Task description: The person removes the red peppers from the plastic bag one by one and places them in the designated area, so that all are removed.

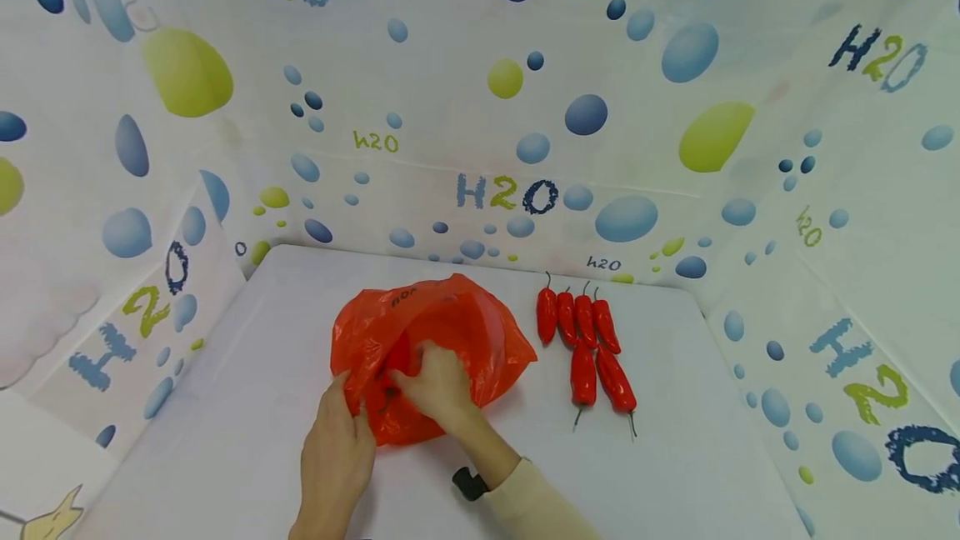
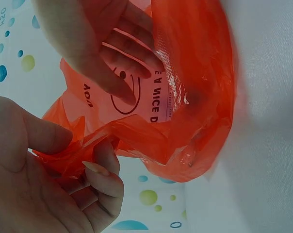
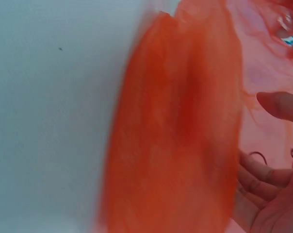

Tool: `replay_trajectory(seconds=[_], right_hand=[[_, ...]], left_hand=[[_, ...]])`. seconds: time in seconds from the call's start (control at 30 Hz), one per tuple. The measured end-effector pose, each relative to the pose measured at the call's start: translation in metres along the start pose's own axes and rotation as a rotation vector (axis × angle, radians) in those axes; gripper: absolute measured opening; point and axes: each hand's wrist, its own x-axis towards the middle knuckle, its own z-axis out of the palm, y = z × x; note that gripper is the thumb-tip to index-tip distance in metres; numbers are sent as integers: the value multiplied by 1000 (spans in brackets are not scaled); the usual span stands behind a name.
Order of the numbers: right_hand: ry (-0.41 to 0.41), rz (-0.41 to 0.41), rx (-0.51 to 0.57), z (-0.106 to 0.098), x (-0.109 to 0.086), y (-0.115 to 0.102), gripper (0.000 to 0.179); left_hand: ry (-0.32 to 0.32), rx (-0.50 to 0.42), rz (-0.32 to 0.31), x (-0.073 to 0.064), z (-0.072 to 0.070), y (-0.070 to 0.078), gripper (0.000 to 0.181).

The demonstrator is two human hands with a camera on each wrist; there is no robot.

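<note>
A red plastic bag (image 1: 487, 332) lies on the white table with its mouth open; a smiley and lettering are printed on it. In the left wrist view my left hand (image 2: 54, 170) pinches the crumpled rim between thumb and curled fingers. My right hand (image 1: 435, 386) reaches into the bag's mouth. Its fingers look relaxed and spread apart from the thumb, with nothing between them, in the right wrist view. A dark stem-like shape (image 1: 387, 398) shows at the near side of the bag, below the right thumb; the rest of the bag's inside is hidden.
Right of the bag, several red chili peppers (image 1: 583, 377) lie in two rows, stems outward. White sheeting (image 1: 450, 90) printed with bubbles and H2O surrounds the table (image 1: 247, 407) at the back and sides. A dark band (image 1: 469, 483) sits at my right wrist.
</note>
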Motion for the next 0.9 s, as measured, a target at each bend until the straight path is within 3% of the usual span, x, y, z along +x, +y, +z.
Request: replay_trajectory(seconds=[0.33,0.57,0.9], right_hand=[[-19,64,92,22,3,6,43],[9,87,-21,35,8,11,40],[21,122,-30,39,14,12,34]], left_hand=[[-47,4,-34,0,-3,1,49],[-63,10,-47,1,-3,-1,50],[-50,6,-44,1,-3,-2,50]])
